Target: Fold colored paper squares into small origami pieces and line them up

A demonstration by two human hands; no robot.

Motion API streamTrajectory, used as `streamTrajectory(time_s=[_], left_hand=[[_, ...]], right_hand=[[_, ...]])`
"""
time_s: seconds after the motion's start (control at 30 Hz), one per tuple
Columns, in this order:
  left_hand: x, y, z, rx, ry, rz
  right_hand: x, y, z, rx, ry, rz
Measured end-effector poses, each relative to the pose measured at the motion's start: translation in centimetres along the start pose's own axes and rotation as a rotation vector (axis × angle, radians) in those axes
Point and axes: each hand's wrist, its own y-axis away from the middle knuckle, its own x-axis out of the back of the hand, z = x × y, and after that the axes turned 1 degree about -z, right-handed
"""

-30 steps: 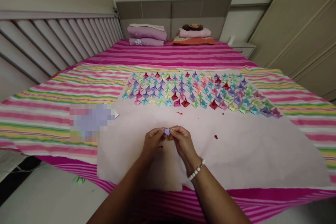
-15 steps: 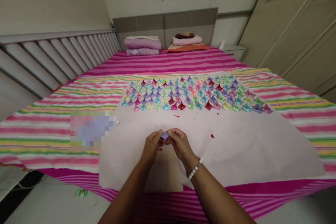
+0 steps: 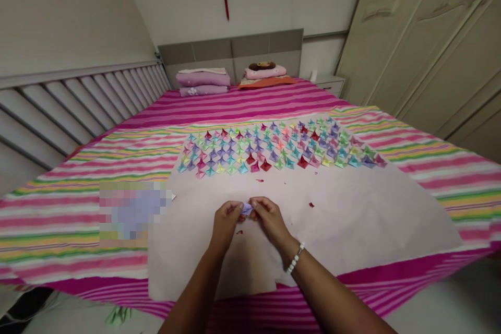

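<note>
Lilac paper (image 3: 246, 209), folded small, sat just below the centre of the frame, held between two hands. Thumb and fingers of the left hand (image 3: 226, 223) pinched its left end, while those of the right hand (image 3: 271, 220) pinched the opposite end; the fold's underside was hidden by the fingers. White beads formed a bracelet (image 3: 295, 258) around the right wrist.

Beneath the hands spread a pale sheet (image 3: 360, 214), with small red scraps on it: one (image 3: 240, 232) just below the left hand, another (image 3: 311, 204) to the right of the right hand. Across the middle of the frame, many-coloured folded paper pieces (image 3: 265, 165) stood in close rows on the sheet's far part. Striped cloth (image 3: 450, 188) showed at both sides of the sheet, and at the left a pixelated patch (image 3: 136, 211) hid whatever lay there. Folded bedding (image 3: 202, 80) rested before a grey headboard (image 3: 195, 53) in the upper middle.
</note>
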Motion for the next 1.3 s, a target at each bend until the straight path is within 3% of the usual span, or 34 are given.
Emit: streamTrajectory(time_s=[0.1,0.2,0.3,0.4,0.5,0.6,0.73,1.3], left_hand=[[0.0,-0.5,-0.4,0.009,-0.007,-0.015],[-0.2,-1.0,-0.7,0.016,-0.024,-0.043],[-0.8,-1.4,-0.8,0.001,-0.058,-0.076],[-1.0,-1.7,-0.7,-0.062,-0.099,-0.065],[-1.0,-2.0,-0.6,-0.212,-0.183,-0.06],[-1.0,-2.3,-0.8,-0.377,-0.338,-0.134],[-1.4,-2.7,-1.3,-0.446,-0.423,-0.122],[-1.5,-3.0,-3.1,-0.257,-0.283,-0.01]], right_hand=[[0.6,0.2,-1.0,0.17,0.174,0.005],[1.1,0.2,-1.5,0.305,0.359,-0.083],[1.5,-0.2,-1.4,0.318,0.402,-0.125],[1.9,-0.8,-1.2,0.298,0.408,-0.074],[2.3,-1.4,-1.3,0.274,0.416,-0.033],[2.4,-1.6,-1.4,0.279,0.438,-0.032],[2.2,-1.7,-1.1,0.301,0.492,-0.017],[2.4,-1.9,0.4,0.256,0.585,0.002]])
